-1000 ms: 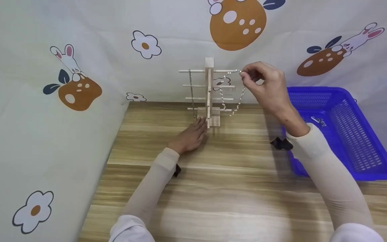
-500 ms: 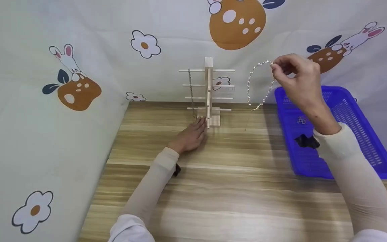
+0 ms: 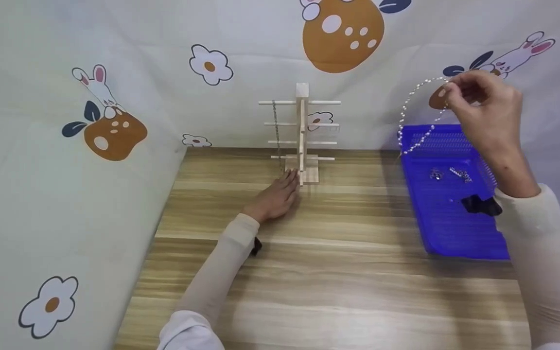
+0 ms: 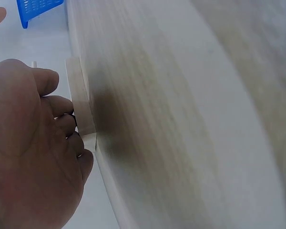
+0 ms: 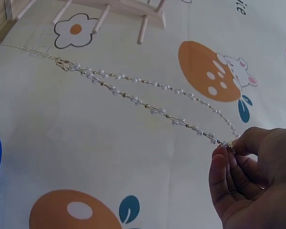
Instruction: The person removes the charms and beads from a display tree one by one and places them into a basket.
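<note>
One necklace under right hand.

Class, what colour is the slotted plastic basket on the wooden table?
Blue; the slotted plastic basket shows best in the head view.

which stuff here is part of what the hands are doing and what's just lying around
In use:
right hand pinching pearl necklace
left hand resting against wooden stand
blue basket

Lying about:
chain on stand
small jewellery in basket
</note>
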Demonstrator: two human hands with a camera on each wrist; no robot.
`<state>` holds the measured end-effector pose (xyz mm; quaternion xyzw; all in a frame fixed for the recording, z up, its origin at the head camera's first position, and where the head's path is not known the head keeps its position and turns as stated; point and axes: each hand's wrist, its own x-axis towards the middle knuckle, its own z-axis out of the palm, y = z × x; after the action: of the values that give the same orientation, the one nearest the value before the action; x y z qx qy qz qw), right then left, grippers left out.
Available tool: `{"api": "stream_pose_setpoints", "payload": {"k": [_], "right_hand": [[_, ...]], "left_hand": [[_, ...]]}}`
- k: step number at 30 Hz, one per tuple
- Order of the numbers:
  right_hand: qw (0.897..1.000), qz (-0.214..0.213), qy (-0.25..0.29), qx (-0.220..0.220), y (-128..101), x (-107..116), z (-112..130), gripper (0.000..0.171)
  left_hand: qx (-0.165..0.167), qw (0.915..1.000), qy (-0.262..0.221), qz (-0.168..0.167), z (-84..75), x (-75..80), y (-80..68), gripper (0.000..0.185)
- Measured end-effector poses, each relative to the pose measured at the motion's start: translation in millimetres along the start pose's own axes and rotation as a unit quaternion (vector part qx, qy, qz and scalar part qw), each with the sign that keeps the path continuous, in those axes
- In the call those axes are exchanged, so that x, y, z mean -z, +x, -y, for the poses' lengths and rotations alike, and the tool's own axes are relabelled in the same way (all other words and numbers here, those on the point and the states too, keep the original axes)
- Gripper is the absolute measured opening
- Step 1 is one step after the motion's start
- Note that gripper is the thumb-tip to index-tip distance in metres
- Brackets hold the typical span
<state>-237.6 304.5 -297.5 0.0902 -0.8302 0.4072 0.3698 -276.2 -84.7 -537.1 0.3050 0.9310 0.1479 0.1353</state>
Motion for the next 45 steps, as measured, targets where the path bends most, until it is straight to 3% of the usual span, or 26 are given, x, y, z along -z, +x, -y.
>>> {"api": "stream_pose_setpoints", "payload": {"k": [5, 12, 17, 22, 31, 39, 45], "right_hand": [[0.999, -0.029, -0.015, -0.033, 6.4, 22.9, -7.2, 0.014], [0.992, -0.050, -0.096, -0.059, 11.6, 45.2, -21.8, 0.025], [0.984, -0.045, -0.147, -0.085, 8.7, 50.1, -35.4, 0.031], [0.983, -0.045, -0.139, -0.108, 3.9, 47.1, -62.6, 0.028], [0.976, 0.016, -0.133, -0.169, -14.6, 32.9, -109.2, 0.027], [0.971, 0.077, -0.161, -0.157, -42.7, 12.8, -143.7, 0.031], [0.966, 0.117, -0.175, -0.149, -56.2, 3.7, -165.0, 0.031]], "left_hand": [[0.002, 1.0000, -0.003, 0.003, -1.1, 1.2, 1.1, 0.061], [0.000, 1.0000, -0.003, 0.001, -1.4, 1.0, 2.3, 0.061], [0.001, 1.0000, -0.004, 0.001, -1.4, 0.6, 1.4, 0.061], [0.004, 1.0000, -0.003, -0.001, -0.1, -1.2, 1.0, 0.062], [-0.001, 1.0000, -0.003, -0.005, -0.1, -0.6, 2.1, 0.061], [0.011, 0.9999, -0.005, 0.012, 0.1, -0.8, 4.0, 0.061], [0.006, 1.0000, -0.004, 0.000, -0.4, -1.3, 4.0, 0.060]]}}
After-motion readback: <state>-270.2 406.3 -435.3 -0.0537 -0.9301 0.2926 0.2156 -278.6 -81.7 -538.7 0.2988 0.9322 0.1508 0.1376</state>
